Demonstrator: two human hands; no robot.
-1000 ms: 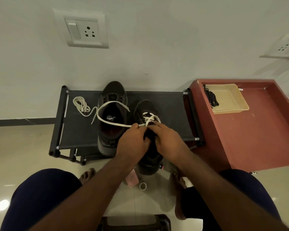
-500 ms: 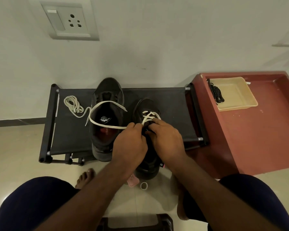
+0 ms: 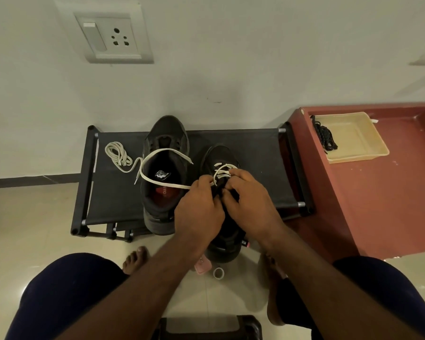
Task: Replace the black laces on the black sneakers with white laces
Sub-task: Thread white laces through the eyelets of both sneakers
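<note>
Two black sneakers stand on a low black rack (image 3: 113, 192). The left sneaker (image 3: 166, 143) has no lace in its eyelets. The right sneaker (image 3: 219, 155) carries a white lace (image 3: 222, 170) through its front eyelets. My left hand (image 3: 199, 209) pinches one end of that lace, whose long tail (image 3: 157, 165) loops over the left sneaker. My right hand (image 3: 250, 204) grips the right sneaker's upper by the eyelets. A second white lace (image 3: 117, 154) lies coiled on the rack's left. Black laces (image 3: 324, 136) lie in a beige tray (image 3: 358, 153).
A red-brown table (image 3: 390, 204) stands to the right of the rack and bears the tray. A small pink object (image 3: 203, 265) and a roll of tape (image 3: 218, 273) lie on the tiled floor by my bare feet. A socket plate (image 3: 113, 38) is on the wall.
The camera has shifted slightly. Both hands have stayed at the right sneaker's eyelets, with the left hand still drawing the lace toward the left.
</note>
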